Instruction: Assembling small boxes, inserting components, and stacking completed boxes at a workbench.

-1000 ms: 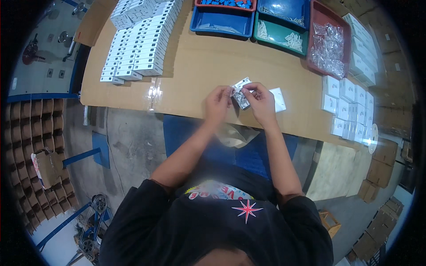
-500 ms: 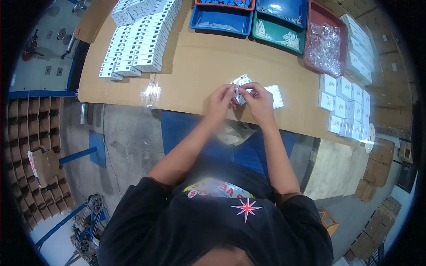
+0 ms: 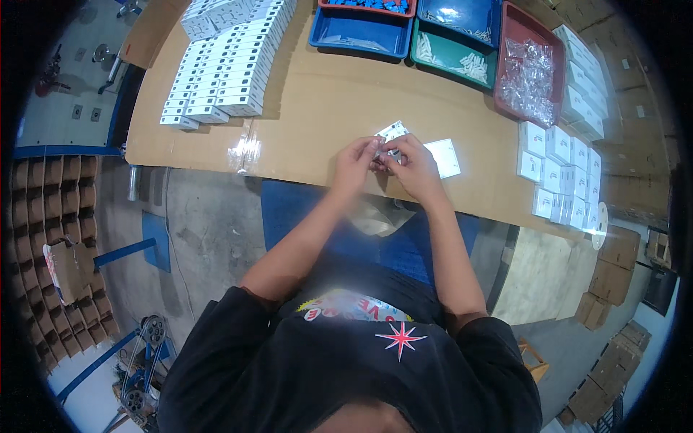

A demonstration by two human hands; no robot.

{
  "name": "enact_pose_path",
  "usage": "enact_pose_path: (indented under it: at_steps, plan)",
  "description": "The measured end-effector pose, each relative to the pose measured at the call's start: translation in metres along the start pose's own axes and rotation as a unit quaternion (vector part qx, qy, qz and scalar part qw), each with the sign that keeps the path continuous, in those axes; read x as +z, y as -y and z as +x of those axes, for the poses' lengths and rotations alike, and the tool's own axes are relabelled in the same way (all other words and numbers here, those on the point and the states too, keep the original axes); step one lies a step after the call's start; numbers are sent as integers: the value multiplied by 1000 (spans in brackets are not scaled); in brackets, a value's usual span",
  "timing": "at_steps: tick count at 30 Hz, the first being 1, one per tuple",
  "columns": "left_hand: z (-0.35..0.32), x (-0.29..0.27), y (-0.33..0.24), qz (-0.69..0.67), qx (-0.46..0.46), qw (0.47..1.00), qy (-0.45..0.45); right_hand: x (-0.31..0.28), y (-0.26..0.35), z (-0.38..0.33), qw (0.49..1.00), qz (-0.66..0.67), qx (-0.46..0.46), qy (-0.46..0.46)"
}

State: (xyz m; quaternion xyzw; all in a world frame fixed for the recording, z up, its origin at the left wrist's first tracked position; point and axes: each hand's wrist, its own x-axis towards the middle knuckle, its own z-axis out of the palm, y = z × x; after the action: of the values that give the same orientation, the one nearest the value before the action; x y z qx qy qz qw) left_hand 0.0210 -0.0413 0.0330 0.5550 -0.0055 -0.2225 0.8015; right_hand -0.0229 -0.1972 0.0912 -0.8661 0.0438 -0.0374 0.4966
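Observation:
Near the front edge of the table, my left hand (image 3: 353,164) and my right hand (image 3: 416,167) meet with their fingertips pinched together. Between them is a small, clear or pale item (image 3: 380,150), mostly covered by the fingers, and its kind does not show. Just beyond the fingers a white printed box (image 3: 393,130) lies on the table, partly hidden by my hands. To the right of my right hand a flat white box or card (image 3: 445,157) rests on the cardboard surface.
Stacked white boxes (image 3: 224,86) stand at the left, and more white boxes (image 3: 552,173) at the right. Along the back are a blue tray (image 3: 361,40), a green tray (image 3: 455,68) with white plugs, and a red tray (image 3: 502,101) of clear plastic bags. Brown cardboard (image 3: 317,108) covers the table.
My right fingers have shifted and curled in closer around the small item, which is more covered now. Both hands stay over the same spot on the table.

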Motion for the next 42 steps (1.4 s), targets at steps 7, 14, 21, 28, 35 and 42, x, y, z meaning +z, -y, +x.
enact_pose_path:
  at_steps: [7,14,21,28,35,42]
  plan:
    - [-3,10,-12,-84,-35,996,11,-2,-12,-2,994,94,10,-62]
    - [1,5,-13,-4,-63,998,9,-5,-15,2,985,140,64,-78]
    - [6,5,-9,-18,-63,998,10,-19,-28,20,984,143,73,-80]
    - [17,-21,29,41,-43,998,-6,-98,-37,129,981,16,-24,-191]
    - [16,-26,37,64,-29,998,-2,-172,-66,253,958,-186,-8,-220]
    - [9,-12,16,21,-82,996,-31,-183,-91,312,917,-366,-29,-156]
